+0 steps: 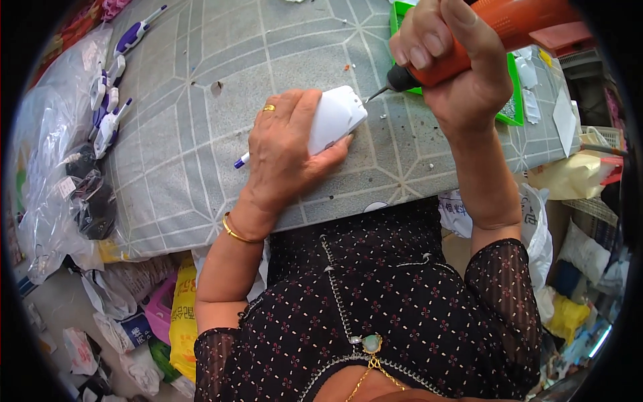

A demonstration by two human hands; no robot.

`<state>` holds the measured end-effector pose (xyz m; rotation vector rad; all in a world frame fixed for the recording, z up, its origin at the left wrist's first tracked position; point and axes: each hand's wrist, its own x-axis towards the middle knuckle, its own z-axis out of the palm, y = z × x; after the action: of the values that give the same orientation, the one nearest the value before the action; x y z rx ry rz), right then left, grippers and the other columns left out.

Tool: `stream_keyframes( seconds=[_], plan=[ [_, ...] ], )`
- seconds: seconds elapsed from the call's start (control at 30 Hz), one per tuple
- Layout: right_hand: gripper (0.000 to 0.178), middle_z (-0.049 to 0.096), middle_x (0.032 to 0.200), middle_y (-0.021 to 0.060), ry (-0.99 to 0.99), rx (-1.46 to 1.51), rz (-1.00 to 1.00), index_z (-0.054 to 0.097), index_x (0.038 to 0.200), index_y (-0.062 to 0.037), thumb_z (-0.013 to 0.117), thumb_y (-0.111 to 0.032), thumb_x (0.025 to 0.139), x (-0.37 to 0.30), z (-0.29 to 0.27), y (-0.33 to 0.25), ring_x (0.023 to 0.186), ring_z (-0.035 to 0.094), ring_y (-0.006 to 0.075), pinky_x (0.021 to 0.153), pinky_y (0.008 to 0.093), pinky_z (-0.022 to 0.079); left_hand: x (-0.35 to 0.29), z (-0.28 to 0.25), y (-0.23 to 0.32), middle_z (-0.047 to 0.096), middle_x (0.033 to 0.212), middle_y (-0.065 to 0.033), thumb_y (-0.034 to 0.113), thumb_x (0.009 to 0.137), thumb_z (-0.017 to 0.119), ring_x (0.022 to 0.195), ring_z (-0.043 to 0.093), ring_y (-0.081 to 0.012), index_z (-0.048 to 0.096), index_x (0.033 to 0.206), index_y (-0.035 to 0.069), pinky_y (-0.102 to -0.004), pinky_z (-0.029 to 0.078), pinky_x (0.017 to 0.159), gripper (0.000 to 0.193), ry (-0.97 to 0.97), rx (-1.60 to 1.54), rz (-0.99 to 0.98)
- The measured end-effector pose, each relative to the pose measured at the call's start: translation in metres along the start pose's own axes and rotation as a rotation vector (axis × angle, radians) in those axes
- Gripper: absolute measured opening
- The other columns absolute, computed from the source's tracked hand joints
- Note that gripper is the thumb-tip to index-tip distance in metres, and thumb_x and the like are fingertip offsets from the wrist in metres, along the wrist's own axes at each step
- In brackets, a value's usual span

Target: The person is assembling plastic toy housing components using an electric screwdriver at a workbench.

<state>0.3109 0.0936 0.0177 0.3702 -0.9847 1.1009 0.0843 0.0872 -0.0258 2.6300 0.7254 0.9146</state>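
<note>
Gripped white rounded plastic casing in left hand and orange cylindrical power screwdriver in right hand, apparently mid-fastening, with purple-and-white plastic pieces aside, unclear whether finished or waiting.

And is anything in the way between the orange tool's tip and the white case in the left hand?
Nothing visible: the orange tool, held in the right hand, has its tip right by the end of the white case. Whether they touch, I can't tell.
</note>
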Motion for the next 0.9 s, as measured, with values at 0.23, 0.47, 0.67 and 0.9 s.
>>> stream_keyframes(
  seconds=[0.23,0.47,0.67,0.9],
  plan=[
    [0.03,0.05,0.068,0.0007,0.669,-0.748,0.252,0.048,0.105,-0.0112,0.072,-0.02,0.091,0.001,0.069,0.001,0.054,0.051,0.0112,0.055,0.0294,0.049,-0.002,0.001,-0.003,0.064,0.11,-0.0159,0.029,0.072,0.083,0.097,0.063,-0.0351,0.06,0.121,0.0,-0.0437,0.051,0.082,0.062,0.014,0.014,0.008],
    [0.027,0.048,0.068,0.0,0.69,-0.756,0.271,0.047,0.103,-0.0107,0.07,-0.018,0.092,-0.002,0.068,0.005,0.054,0.049,0.0105,0.055,0.0286,0.047,-0.001,0.003,-0.004,0.064,0.11,-0.0159,0.031,0.072,0.083,0.098,0.064,-0.0346,0.06,0.121,-0.001,-0.0434,0.051,0.083,0.063,0.006,0.023,0.017],
    [0.023,0.049,0.066,0.0002,0.645,-0.794,0.323,0.048,0.096,-0.0101,0.069,-0.017,0.091,-0.006,0.062,0.006,0.052,0.049,0.0103,0.054,0.0279,0.047,-0.002,0.003,-0.003,0.065,0.111,-0.016,0.033,0.073,0.082,0.098,0.064,-0.0345,0.061,0.121,-0.001,-0.0438,0.051,0.083,0.063,-0.01,0.029,0.005],
    [0.025,0.048,0.058,-0.002,0.658,-0.807,0.31,0.049,0.082,-0.0108,0.073,-0.014,0.086,-0.004,0.061,0.01,0.043,0.045,0.0079,0.045,0.0254,0.047,-0.002,0.002,-0.002,0.065,0.113,-0.0155,0.038,0.073,0.083,0.099,0.064,-0.0335,0.061,0.122,0.0,-0.0435,0.051,0.083,0.065,-0.019,0.057,0.008]
  ],
)
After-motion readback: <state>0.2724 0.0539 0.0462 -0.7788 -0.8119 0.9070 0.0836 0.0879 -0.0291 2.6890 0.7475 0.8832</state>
